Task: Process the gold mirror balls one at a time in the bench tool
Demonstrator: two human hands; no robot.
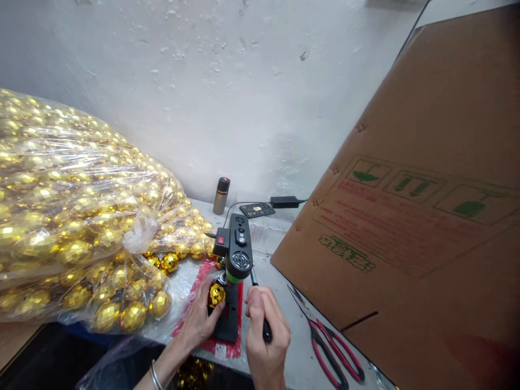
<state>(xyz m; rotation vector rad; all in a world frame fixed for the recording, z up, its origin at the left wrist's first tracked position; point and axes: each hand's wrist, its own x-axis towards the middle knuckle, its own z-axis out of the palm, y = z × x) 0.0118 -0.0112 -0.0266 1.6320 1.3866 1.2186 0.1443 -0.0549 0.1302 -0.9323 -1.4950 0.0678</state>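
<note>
Gold, mirror-faceted plastic ball (216, 295) sits pinched in the fingers of the left hand (199, 319) on the black base of a small black bench press with a red switch and green collar (236, 254), directly under the tool's head, while the right hand (266, 336) is wrapped shut around the black lever handle (260, 309) at the machine's right side. The press stands on a red mat (203, 303) on a grey worktable (280, 292). To the left, a large clear plastic bag of gold faceted balls (73, 216) slumps against the white wall, with a few loose ones spilling near the machine. Red-handled scissors (329, 346) lie to the right, just beside a tilted brown cardboard box (410, 216); a bronze cylindrical flask (221, 195), a flat black remote-like device (257, 209) and a black power adapter (286, 202) rest at the back. The risk, judging from this pose, is to the left fingertips, which sit close beneath the head: a pull on the lever with the ball off-centre could pinch them, or the round, slick ball could roll out and be crushed or marked.
</note>
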